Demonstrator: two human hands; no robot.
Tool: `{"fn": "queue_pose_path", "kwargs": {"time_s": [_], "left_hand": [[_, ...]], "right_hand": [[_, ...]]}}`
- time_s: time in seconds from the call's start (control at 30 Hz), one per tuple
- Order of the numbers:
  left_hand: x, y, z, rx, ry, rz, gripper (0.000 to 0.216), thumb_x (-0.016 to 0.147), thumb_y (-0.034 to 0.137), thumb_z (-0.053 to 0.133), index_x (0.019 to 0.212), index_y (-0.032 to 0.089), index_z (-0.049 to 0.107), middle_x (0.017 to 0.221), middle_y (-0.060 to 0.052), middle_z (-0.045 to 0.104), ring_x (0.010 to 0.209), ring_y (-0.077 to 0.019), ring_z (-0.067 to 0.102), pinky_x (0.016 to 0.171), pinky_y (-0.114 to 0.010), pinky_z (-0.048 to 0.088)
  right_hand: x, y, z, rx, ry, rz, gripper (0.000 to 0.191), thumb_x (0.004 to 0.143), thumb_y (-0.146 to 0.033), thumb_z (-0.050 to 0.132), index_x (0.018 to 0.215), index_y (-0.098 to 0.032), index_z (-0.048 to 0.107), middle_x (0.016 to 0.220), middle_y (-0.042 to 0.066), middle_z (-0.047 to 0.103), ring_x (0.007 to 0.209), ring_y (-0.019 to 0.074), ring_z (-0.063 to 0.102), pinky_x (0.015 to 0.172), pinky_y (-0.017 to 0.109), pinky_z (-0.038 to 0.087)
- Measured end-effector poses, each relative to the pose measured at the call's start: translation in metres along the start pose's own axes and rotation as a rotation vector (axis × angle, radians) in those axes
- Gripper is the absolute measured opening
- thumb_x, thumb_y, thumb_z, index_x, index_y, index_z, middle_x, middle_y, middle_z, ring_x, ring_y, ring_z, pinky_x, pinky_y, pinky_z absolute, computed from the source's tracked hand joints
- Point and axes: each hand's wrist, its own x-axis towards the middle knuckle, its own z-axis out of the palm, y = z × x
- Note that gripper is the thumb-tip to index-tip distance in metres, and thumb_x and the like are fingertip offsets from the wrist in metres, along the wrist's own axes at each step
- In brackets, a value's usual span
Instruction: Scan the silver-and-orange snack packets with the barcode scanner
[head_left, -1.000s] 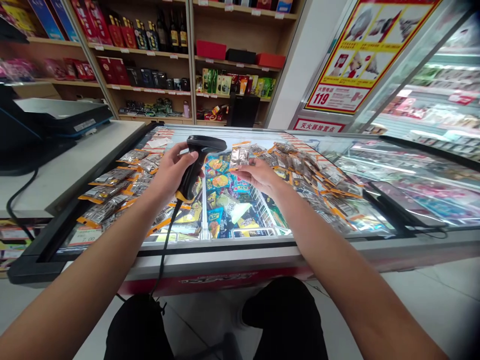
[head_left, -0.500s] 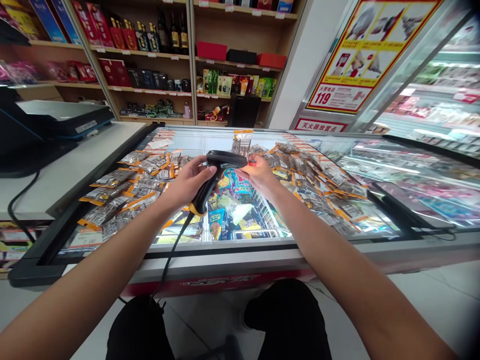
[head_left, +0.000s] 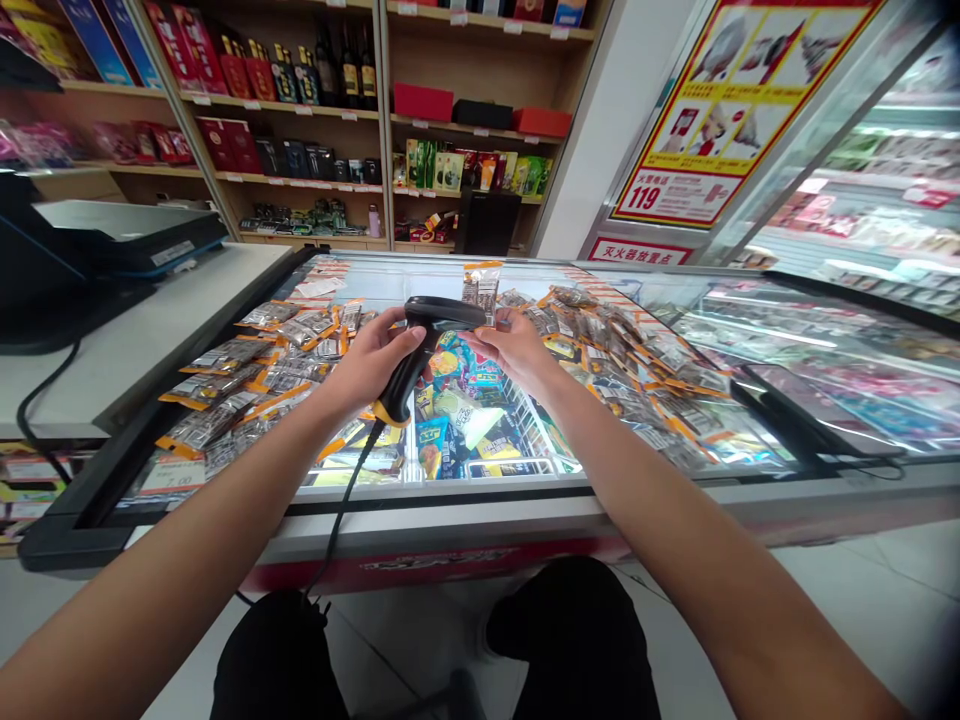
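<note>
My left hand (head_left: pixel 379 360) is wrapped round a black and yellow barcode scanner (head_left: pixel 405 375), tilted with its head toward the right and its cable hanging down. Just past the scanner head, my right hand (head_left: pixel 514 345) pinches the lower end of a small clear snack packet (head_left: pixel 481 285) with orange ends, held upright. Part of the packet is hidden behind the scanner head and my fingers. Below both hands is the glass top of a chest freezer (head_left: pixel 442 265). Similar packets lie in a left pile (head_left: pixel 289 375) and a right pile (head_left: pixel 622 350) on the glass.
Through the glass, ice cream packs (head_left: pixel 465 415) show in a white wire basket. A counter (head_left: pixel 225 275) with a dark machine stands at left. A price card (head_left: pixel 172 478) lies at the front left. Shelves (head_left: pixel 300 180) of bottles and boxes rise behind. A black stick-like object (head_left: pixel 802 415) lies at right.
Both hands, with the scanner and the packet, have shifted slightly left. A red spot seen by my right fingers earlier no longer shows. The piles have not moved.
</note>
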Motion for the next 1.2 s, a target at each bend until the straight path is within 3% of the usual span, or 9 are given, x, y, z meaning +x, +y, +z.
{"fn": "queue_pose_path", "kwargs": {"time_s": [0.2, 0.33, 0.43, 0.53, 0.73, 0.83, 0.97, 1.07, 1.2], "left_hand": [[0.002, 0.001, -0.002, 0.014, 0.106, -0.010, 0.046, 0.078, 0.045, 0.078, 0.110, 0.018, 0.058, 0.076, -0.001, 0.071, 0.053, -0.0159, 0.068, 0.048, -0.026, 0.055], [0.004, 0.003, -0.006, 0.022, 0.268, 0.000, 0.045, 0.077, 0.042, 0.076, 0.111, 0.020, 0.056, 0.076, 0.000, 0.071, 0.054, -0.0160, 0.069, 0.046, -0.024, 0.051], [0.005, 0.006, -0.007, 0.022, 0.354, -0.029, 0.045, 0.076, 0.042, 0.076, 0.109, 0.019, 0.056, 0.073, 0.001, 0.069, 0.055, -0.0169, 0.069, 0.046, -0.023, 0.050], [0.004, 0.007, -0.006, 0.029, 0.351, -0.028, 0.045, 0.076, 0.041, 0.075, 0.110, 0.019, 0.056, 0.071, 0.001, 0.069, 0.056, -0.0168, 0.069, 0.047, -0.023, 0.051], [0.003, 0.006, -0.009, 0.076, 0.328, -0.025, 0.045, 0.079, 0.043, 0.075, 0.113, 0.019, 0.058, 0.071, 0.001, 0.069, 0.054, -0.0169, 0.068, 0.046, -0.024, 0.052], [0.003, 0.007, -0.010, 0.065, 0.342, -0.015, 0.044, 0.077, 0.042, 0.075, 0.111, 0.019, 0.059, 0.077, -0.001, 0.071, 0.056, -0.0166, 0.069, 0.046, -0.024, 0.053], [0.003, 0.009, -0.011, 0.063, 0.348, -0.007, 0.043, 0.077, 0.042, 0.075, 0.110, 0.019, 0.059, 0.082, -0.002, 0.071, 0.057, -0.0161, 0.070, 0.047, -0.024, 0.055], [0.002, 0.011, -0.010, 0.067, 0.342, -0.011, 0.045, 0.077, 0.042, 0.076, 0.111, 0.019, 0.059, 0.081, -0.002, 0.071, 0.057, -0.0161, 0.069, 0.047, -0.024, 0.054], [0.002, 0.011, -0.012, 0.067, 0.345, -0.003, 0.046, 0.076, 0.042, 0.076, 0.111, 0.019, 0.059, 0.081, -0.001, 0.070, 0.056, -0.0158, 0.069, 0.048, -0.025, 0.055]], "right_hand": [[0.000, 0.000, 0.000, -0.148, 0.012, 0.021, 0.029, 0.089, -0.006, 0.065, 0.094, -0.025, 0.044, 0.094, 0.000, 0.070, 0.092, 0.0169, 0.079, 0.093, 0.034, 0.063], [-0.002, 0.005, 0.004, -0.589, -0.016, 0.009, 0.025, 0.091, -0.014, 0.068, 0.112, -0.021, 0.056, 0.094, 0.004, 0.072, 0.078, 0.0213, 0.075, 0.083, 0.042, 0.063], [-0.009, 0.007, 0.012, -0.919, -0.096, -0.090, 0.040, 0.094, -0.019, 0.068, 0.132, -0.015, 0.061, 0.100, 0.010, 0.075, 0.085, 0.0252, 0.074, 0.084, 0.041, 0.058], [-0.019, 0.009, 0.026, -1.115, -0.232, -0.161, 0.040, 0.097, -0.030, 0.069, 0.133, -0.015, 0.068, 0.103, 0.012, 0.076, 0.091, 0.0269, 0.073, 0.084, 0.038, 0.055], [-0.024, 0.009, 0.033, -1.152, -0.528, -0.265, 0.046, 0.100, -0.050, 0.063, 0.136, -0.024, 0.070, 0.116, 0.012, 0.075, 0.098, 0.0272, 0.070, 0.085, 0.041, 0.055], [-0.005, 0.006, 0.006, -1.288, -0.285, -0.402, 0.045, 0.103, -0.052, 0.057, 0.136, -0.024, 0.070, 0.137, 0.015, 0.066, 0.127, 0.0355, 0.059, 0.104, 0.052, 0.048], [0.026, 0.001, -0.053, -1.540, 0.242, -0.284, 0.061, 0.101, -0.049, 0.058, 0.149, -0.010, 0.058, 0.149, 0.027, 0.055, 0.146, 0.0470, 0.040, 0.119, 0.065, 0.028], [0.037, -0.003, -0.082, -1.592, 0.170, -0.175, 0.050, 0.103, -0.046, 0.054, 0.137, -0.012, 0.067, 0.134, 0.027, 0.066, 0.135, 0.0470, 0.053, 0.117, 0.070, 0.027], [0.034, -0.006, -0.083, -1.608, 0.086, -0.266, 0.023, 0.099, -0.029, 0.060, 0.106, -0.019, 0.080, 0.113, 0.018, 0.074, 0.119, 0.0394, 0.065, 0.114, 0.062, 0.034]]}}
